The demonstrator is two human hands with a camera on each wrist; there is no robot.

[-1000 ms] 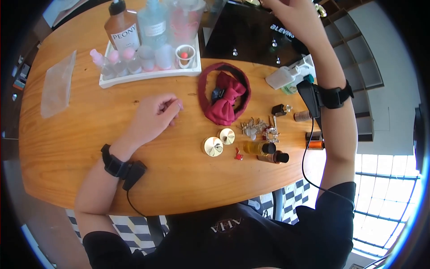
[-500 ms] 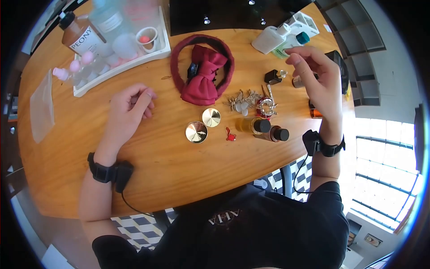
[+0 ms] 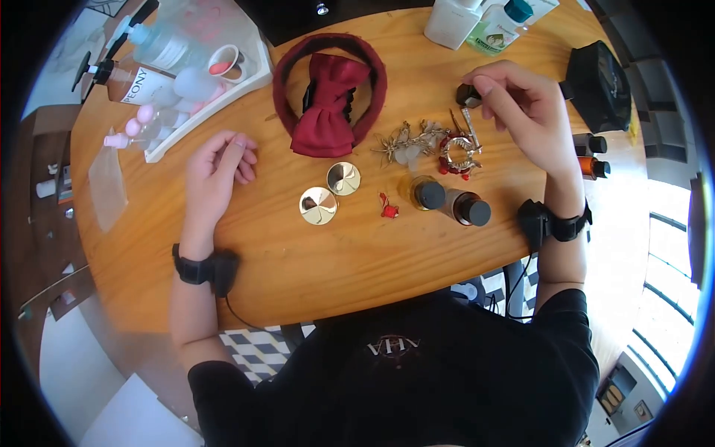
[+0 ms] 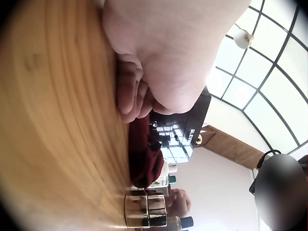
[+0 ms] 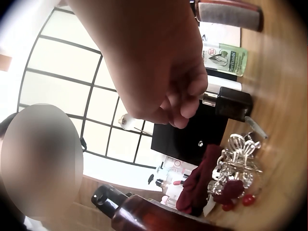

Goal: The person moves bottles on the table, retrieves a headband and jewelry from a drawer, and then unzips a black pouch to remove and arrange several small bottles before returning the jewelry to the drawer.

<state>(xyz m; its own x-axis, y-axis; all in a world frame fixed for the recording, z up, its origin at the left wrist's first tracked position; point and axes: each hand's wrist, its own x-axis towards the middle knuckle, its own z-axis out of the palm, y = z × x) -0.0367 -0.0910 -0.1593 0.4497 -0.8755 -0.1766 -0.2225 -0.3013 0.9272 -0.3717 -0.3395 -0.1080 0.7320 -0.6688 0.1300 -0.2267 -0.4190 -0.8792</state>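
My right hand [image 3: 525, 108] pinches the top of a small black bottle [image 3: 467, 94] with thumb and fingers. Seen from the right wrist, the curled fingers [image 5: 185, 98] overlap the silver neck of that dark square bottle [image 5: 234, 103], whose base is by the wood; its cap is hidden. Just in front lie a silver claw clip [image 3: 459, 154] with red beads and a silver leafy hairpiece [image 3: 408, 145]. My left hand [image 3: 216, 175] rests on the table, fingers loosely curled and holding nothing. To its right are two gold round-topped pots [image 3: 343, 179] and a burgundy bow [image 3: 331, 108] within a headband [image 3: 380, 89].
A white tray [image 3: 246, 95] of bottles stands at the back left, beside a clear pouch [image 3: 108, 190]. Two black-capped bottles [image 3: 471, 208] and a red trinket [image 3: 388, 208] are near the front. Behind my right hand are a green bottle [image 3: 495, 36] and a black case [image 3: 598, 86].
My right hand has come back from the black box at the far side and down to the small black bottle. My left hand stays on the table. The head view has shifted.
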